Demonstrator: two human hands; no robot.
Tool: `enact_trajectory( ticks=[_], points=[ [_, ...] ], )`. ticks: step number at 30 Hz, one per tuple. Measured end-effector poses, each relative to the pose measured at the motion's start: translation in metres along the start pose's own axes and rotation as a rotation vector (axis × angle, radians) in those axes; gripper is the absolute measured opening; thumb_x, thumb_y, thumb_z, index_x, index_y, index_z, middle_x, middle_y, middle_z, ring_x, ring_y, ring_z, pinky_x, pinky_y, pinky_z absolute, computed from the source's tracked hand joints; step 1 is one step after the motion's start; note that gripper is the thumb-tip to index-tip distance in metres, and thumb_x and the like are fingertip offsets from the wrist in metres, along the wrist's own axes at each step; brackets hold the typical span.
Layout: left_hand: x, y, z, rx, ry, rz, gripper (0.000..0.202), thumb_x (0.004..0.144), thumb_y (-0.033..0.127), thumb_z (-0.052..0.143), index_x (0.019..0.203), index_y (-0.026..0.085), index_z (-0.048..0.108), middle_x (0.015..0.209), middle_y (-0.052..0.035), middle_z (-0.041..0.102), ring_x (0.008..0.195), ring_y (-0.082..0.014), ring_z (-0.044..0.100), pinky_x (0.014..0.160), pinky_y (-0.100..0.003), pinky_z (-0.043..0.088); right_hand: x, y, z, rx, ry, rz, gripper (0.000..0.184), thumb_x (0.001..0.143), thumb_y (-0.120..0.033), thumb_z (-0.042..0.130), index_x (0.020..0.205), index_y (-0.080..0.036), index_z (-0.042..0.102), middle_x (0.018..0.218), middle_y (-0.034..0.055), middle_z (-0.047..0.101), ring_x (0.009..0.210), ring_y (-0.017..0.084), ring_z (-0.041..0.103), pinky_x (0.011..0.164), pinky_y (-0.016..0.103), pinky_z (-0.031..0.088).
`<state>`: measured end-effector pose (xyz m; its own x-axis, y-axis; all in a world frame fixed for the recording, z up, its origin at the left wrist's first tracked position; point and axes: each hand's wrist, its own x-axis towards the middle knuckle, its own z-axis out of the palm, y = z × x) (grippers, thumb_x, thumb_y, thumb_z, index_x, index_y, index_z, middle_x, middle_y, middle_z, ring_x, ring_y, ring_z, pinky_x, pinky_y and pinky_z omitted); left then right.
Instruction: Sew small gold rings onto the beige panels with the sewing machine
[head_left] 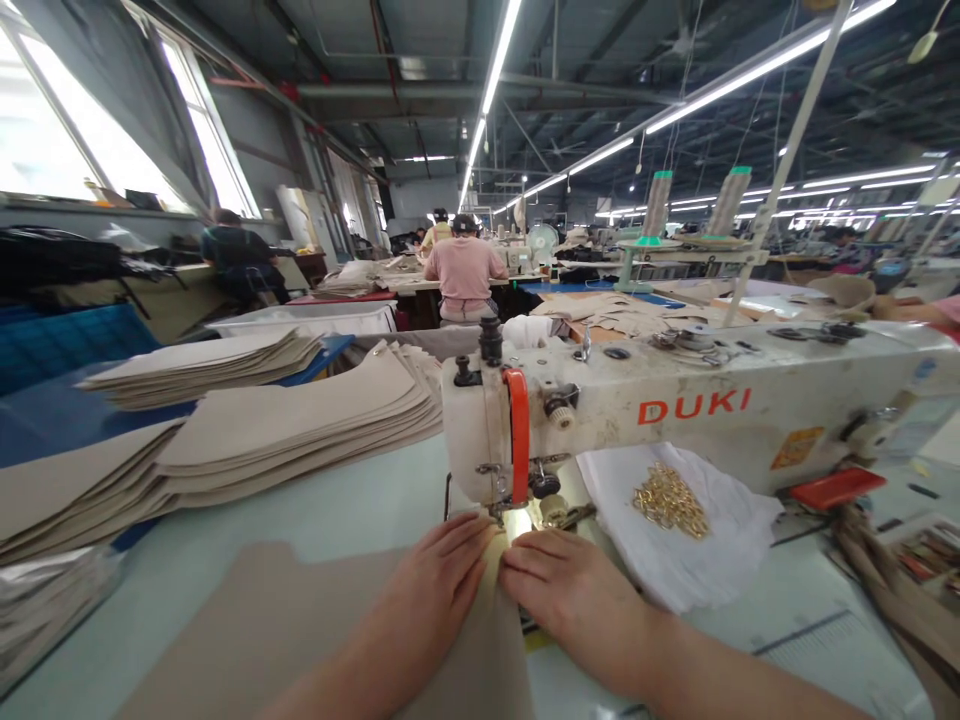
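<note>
A white sewing machine [675,400] marked DUKI stands in front of me, its needle head with a red guard at the left end. A beige fabric piece [285,630] lies flat on the table and runs under the needle. My left hand [439,590] presses on the fabric just left of the needle, fingers together. My right hand [574,600] rests flat just right of it, fingertips at the presser foot. Both hands lie almost touching each other.
Stacks of beige cut pieces [292,420] lie to the left on the table. A white cloth with small gold metal parts [670,500] sits under the machine arm. Thread cones [656,205] stand behind. A person in a pink shirt [463,275] sits further back.
</note>
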<state>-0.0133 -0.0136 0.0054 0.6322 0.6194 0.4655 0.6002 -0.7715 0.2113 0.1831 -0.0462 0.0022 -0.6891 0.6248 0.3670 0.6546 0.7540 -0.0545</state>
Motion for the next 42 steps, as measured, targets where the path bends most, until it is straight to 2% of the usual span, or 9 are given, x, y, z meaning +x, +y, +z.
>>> enact_trajectory(
  ticks=[4,10,17,23,32,38,42],
  points=[
    [-0.009,0.002,-0.004,0.046,-0.042,0.002,0.033,0.091,0.017,0.045,0.120,0.018,0.061,0.123,-0.0081,0.065,0.114,-0.0198,0.060,0.098,-0.037,0.050,-0.001,-0.002,-0.002,-0.007,-0.027,-0.023,0.007,0.090,-0.019,0.058,0.095,-0.014,0.060,0.098,0.0034,0.065,0.098,0.016,0.056,0.094,0.027,0.042],
    [-0.010,0.001,-0.003,0.060,-0.059,0.023,0.035,0.089,0.019,0.048,0.121,0.018,0.060,0.127,-0.0086,0.062,0.117,-0.0210,0.057,0.099,-0.038,0.049,0.002,-0.002,-0.006,-0.046,-0.068,-0.025,0.005,0.089,-0.020,0.060,0.088,-0.015,0.060,0.090,0.0021,0.064,0.088,0.016,0.057,0.084,0.027,0.045],
    [-0.010,0.000,-0.004,0.149,-0.093,0.045,0.035,0.089,0.021,0.045,0.120,0.015,0.060,0.125,-0.0104,0.063,0.114,-0.0215,0.060,0.095,-0.037,0.051,0.001,-0.001,-0.007,-0.026,-0.080,-0.042,0.007,0.092,-0.020,0.055,0.089,-0.015,0.059,0.092,0.0035,0.065,0.092,0.016,0.057,0.088,0.026,0.043],
    [-0.010,-0.006,0.000,0.197,-0.069,0.061,0.035,0.089,0.025,0.046,0.119,0.014,0.061,0.124,-0.0108,0.064,0.111,-0.0225,0.062,0.092,-0.037,0.052,0.004,0.001,-0.006,-0.059,-0.074,-0.043,0.006,0.091,-0.019,0.057,0.088,-0.014,0.059,0.089,0.0030,0.064,0.090,0.016,0.056,0.087,0.026,0.043],
    [-0.008,-0.012,0.003,0.158,-0.041,0.048,0.035,0.089,0.027,0.049,0.120,0.018,0.061,0.124,-0.0095,0.064,0.110,-0.0233,0.063,0.092,-0.037,0.053,0.007,0.004,-0.002,-0.067,-0.085,-0.049,0.006,0.091,-0.017,0.057,0.087,-0.013,0.058,0.091,0.0028,0.064,0.092,0.016,0.056,0.090,0.024,0.042],
    [-0.009,-0.009,0.003,0.155,-0.062,0.022,0.035,0.089,0.025,0.048,0.120,0.015,0.060,0.125,-0.0106,0.064,0.112,-0.0231,0.062,0.094,-0.037,0.052,0.007,0.003,-0.005,-0.049,-0.092,-0.050,0.005,0.090,-0.017,0.057,0.088,-0.013,0.059,0.093,0.0037,0.064,0.094,0.016,0.056,0.094,0.024,0.041],
    [-0.007,-0.006,0.001,0.138,-0.085,0.008,0.036,0.089,0.023,0.046,0.122,0.014,0.059,0.125,-0.0121,0.063,0.113,-0.0232,0.061,0.094,-0.038,0.052,0.007,0.004,-0.005,-0.008,-0.088,-0.031,0.006,0.091,-0.017,0.056,0.093,-0.012,0.060,0.101,0.0046,0.065,0.101,0.016,0.056,0.099,0.023,0.038]
  ],
)
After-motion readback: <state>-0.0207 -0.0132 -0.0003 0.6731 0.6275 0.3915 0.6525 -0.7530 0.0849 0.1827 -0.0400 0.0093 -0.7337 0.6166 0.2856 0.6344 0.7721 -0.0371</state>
